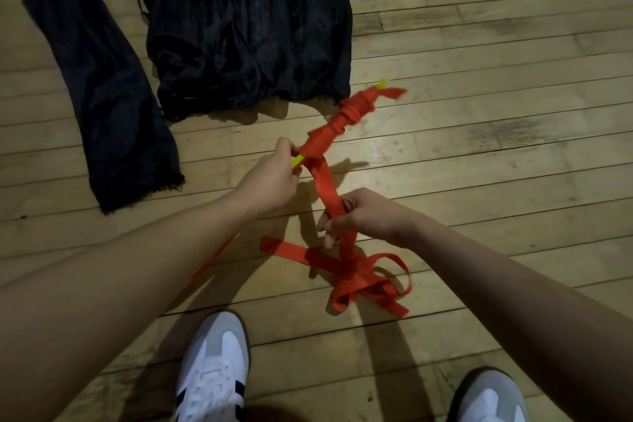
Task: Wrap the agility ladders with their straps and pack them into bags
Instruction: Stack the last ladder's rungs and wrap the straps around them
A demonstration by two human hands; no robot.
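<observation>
1. Grip first: the left hand [270, 178] pinches the near end of the bundled yellow rungs [298, 160], thumb and fingers closed on it, so the bundle is held up off the floor and pointed away toward the bags.
2. Over on the other side, the right hand [356, 214] has its fingers curled round the red strap [320, 181], holding it just below the bundle. That looks meant to keep the strap taut as it winds on.
3. Most of the agility ladder [342, 120] is already bound in red turns, with a yellow tip [382, 82] and a loose red tail poking out at the far end, which is blurred.
4. Below the right hand, the slack strap [370, 279] lies in loose loops on the wooden floor [496, 44], near the person's white shoes [214, 373], so a good deal is left to wind, I'd say.
5. Laid flat ahead are black bags [246, 27], with one narrow bag [102, 86] set apart to the left, their open ends toward the person, probably for easy loading.
</observation>
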